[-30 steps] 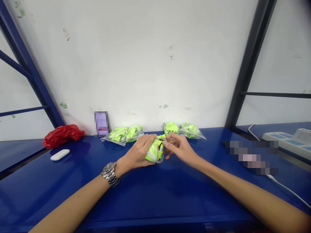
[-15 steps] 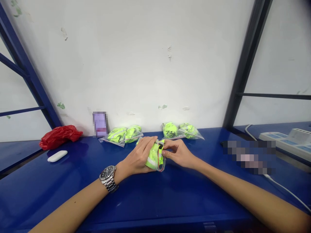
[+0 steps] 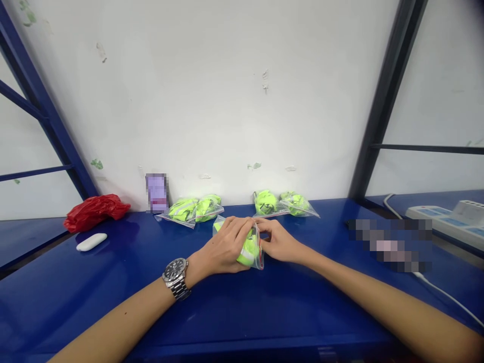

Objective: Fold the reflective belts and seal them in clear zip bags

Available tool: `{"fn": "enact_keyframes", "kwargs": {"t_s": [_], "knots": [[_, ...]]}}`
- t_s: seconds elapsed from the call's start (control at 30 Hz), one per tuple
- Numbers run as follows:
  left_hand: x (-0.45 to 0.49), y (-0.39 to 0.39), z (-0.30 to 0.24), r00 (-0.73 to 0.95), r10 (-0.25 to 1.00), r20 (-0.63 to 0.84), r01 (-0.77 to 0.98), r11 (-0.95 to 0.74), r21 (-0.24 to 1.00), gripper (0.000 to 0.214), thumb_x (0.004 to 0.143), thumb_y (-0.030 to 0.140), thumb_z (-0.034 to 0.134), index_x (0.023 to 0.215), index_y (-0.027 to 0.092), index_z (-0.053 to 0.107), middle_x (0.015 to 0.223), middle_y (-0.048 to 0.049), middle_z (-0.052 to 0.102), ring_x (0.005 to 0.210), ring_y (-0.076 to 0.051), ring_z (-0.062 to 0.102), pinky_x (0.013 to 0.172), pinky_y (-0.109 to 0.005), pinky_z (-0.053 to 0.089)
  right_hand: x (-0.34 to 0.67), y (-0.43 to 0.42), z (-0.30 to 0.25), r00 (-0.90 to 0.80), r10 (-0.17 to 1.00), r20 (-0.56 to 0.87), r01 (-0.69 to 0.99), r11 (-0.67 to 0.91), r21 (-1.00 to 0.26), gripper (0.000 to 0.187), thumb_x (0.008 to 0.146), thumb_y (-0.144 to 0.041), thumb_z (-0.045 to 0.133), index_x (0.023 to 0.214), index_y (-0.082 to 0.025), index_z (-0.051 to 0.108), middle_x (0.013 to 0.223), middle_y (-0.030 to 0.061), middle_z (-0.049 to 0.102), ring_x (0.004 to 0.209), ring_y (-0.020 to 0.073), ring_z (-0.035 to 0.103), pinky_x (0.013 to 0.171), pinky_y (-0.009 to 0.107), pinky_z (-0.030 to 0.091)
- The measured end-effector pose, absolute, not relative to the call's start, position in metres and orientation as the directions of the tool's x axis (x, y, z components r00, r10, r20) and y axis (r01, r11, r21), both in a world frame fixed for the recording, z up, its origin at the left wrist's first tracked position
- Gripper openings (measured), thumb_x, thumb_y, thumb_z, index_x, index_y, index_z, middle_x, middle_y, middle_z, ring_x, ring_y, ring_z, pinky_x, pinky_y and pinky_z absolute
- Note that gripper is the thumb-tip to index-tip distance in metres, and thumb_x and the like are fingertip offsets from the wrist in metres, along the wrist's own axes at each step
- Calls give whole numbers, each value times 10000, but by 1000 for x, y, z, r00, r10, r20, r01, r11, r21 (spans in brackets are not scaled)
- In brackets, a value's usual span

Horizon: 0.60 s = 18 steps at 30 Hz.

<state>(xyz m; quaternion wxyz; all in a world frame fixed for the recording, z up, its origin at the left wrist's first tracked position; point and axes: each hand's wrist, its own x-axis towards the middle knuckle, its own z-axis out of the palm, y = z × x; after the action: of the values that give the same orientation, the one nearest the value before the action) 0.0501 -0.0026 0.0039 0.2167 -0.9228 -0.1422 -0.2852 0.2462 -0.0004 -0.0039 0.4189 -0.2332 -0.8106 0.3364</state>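
A clear zip bag with neon yellow-green fabric [image 3: 251, 250] in it sits on the blue shelf top [image 3: 227, 312] in the middle. My left hand [image 3: 223, 247], with a steel watch on its wrist, is wrapped over the bag's left side. My right hand [image 3: 278, 242] pinches the bag's right edge near its red zip line. Both hands rest on the shelf. Most of the bag is hidden under my fingers.
Two pairs of filled bags lie at the wall: one pair [image 3: 191, 208] left, one pair [image 3: 285, 202] right. A red plastic bag [image 3: 96, 210] and a white oval case [image 3: 91, 241] are at the left. A power strip [image 3: 449, 219] and cable lie right.
The fabric has gone further into the bag. My left hand has closed more over it and my right hand has shifted down to the bag's edge.
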Motion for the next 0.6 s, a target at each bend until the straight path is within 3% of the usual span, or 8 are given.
{"fn": "enact_keyframes", "kwargs": {"t_s": [0.13,0.23,0.37,0.6], "knots": [[41,5,3,755,181,630,427,-865,-264,886,787,496,635,1433,73,201,1265,-250,512,1150,-362,523,914,-528,467,251,0,1,-507,749,426,-58,464,-884,225,837,-334,616,705,-167,541,708,5,537,682,134,531,669,294,467],[38,6,1,764,149,628,399,-874,-278,893,794,516,632,1437,68,203,1265,-250,509,1157,-357,519,927,-518,467,253,-2,1,-462,799,385,-146,360,-921,295,800,-416,681,866,-205,485,798,-12,542,670,114,535,635,267,468],[39,4,1,803,84,590,334,-884,-328,900,818,516,612,1439,22,188,1251,-270,514,1177,-360,500,947,-518,452,254,-4,3,-555,776,301,-94,300,-949,395,776,-420,708,1047,-218,504,1002,33,536,753,120,552,658,263,488],[38,3,2,830,82,551,332,-867,-371,909,819,506,605,1444,8,171,1230,-269,532,1142,-369,515,927,-536,455,255,-6,5,-546,801,245,-115,217,-969,350,739,-353,749,1017,-204,597,985,33,536,823,137,554,754,308,519]]}}
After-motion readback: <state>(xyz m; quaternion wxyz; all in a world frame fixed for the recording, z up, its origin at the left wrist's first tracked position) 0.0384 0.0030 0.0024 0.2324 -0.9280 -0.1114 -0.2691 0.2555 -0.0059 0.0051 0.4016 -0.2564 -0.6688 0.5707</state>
